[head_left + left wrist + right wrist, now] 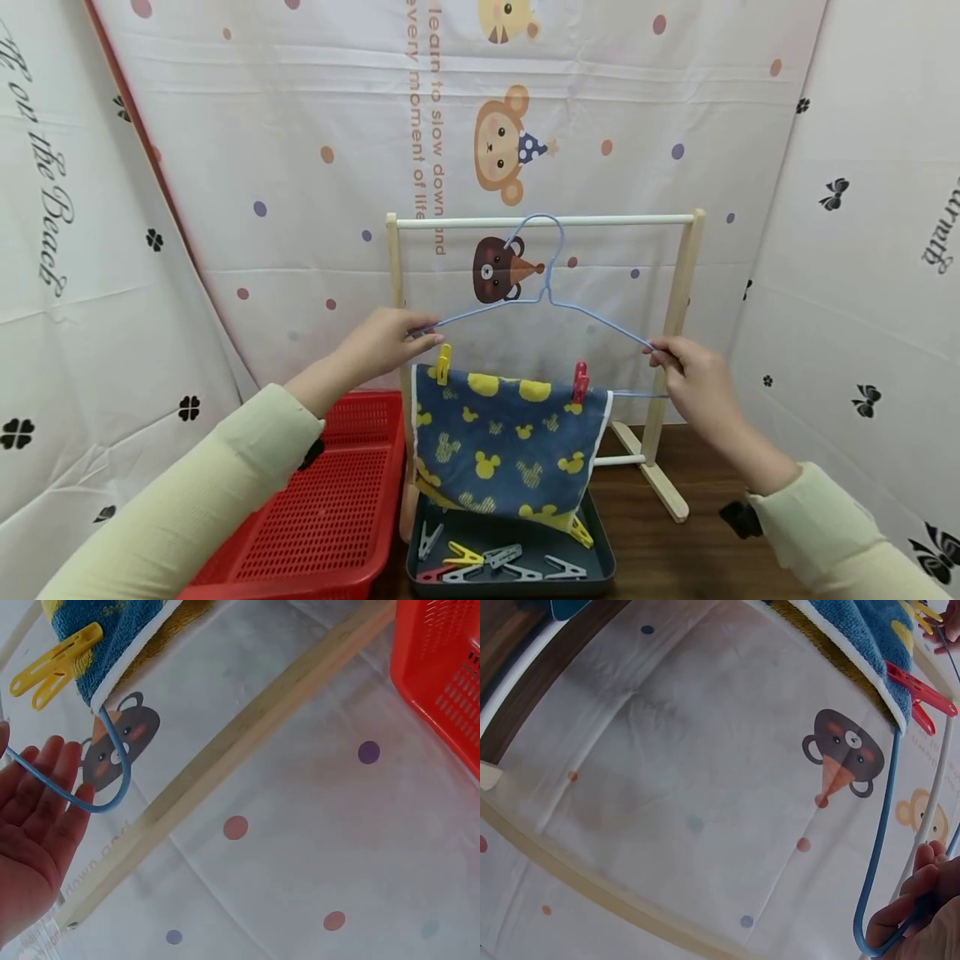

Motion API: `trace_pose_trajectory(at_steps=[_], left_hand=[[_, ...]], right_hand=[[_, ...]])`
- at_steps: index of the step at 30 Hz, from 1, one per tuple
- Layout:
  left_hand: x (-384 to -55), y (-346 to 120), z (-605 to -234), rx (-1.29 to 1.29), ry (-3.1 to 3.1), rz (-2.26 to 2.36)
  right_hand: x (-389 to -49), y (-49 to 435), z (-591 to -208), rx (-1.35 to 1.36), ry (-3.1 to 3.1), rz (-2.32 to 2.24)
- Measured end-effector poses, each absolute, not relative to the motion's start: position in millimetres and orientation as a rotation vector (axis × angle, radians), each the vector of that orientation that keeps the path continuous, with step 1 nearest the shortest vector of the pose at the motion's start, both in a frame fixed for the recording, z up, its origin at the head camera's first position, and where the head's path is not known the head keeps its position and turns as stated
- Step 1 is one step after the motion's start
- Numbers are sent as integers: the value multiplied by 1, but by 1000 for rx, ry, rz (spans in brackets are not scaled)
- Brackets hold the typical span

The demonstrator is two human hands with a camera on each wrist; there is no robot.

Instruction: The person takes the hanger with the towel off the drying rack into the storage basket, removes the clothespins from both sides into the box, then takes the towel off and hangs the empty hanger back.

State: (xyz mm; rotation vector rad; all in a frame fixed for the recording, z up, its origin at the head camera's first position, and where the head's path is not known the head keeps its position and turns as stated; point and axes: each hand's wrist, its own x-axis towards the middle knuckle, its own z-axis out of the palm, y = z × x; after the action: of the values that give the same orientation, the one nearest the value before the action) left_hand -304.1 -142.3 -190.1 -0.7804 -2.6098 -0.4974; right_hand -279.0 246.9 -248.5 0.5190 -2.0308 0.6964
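Observation:
Both hands hold a blue wire clothes hanger (550, 279) by its sloping shoulders. At the left end my left hand (381, 343) pinches the wire between thumb and fingers; my right hand (696, 379) grips the right end. Folded over the lower bar is a blue towel (510, 450) with yellow mouse-head shapes. A yellow clothespin (443, 365) clips its left top edge and a red clothespin (581, 383) its right. In the head view the hook crosses the rail of a wooden rack (678, 283); whether they touch I cannot tell.
Below the towel stands a dark tray (510, 588) with several grey, yellow and red clothespins (502, 557). A red plastic basket (393, 483) sits to its left. The rack's right foot (663, 492) rests on the brown wooden table (637, 550). Printed cloth (300, 208) hangs behind.

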Motion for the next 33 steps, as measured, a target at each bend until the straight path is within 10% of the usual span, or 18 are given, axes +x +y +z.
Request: trace_pose_trajectory(at_steps=[33], left_hand=[[-266,-150,-213,-819,-2392,-673]], right_hand=[[-261,253,-262,574,-2106,626]])
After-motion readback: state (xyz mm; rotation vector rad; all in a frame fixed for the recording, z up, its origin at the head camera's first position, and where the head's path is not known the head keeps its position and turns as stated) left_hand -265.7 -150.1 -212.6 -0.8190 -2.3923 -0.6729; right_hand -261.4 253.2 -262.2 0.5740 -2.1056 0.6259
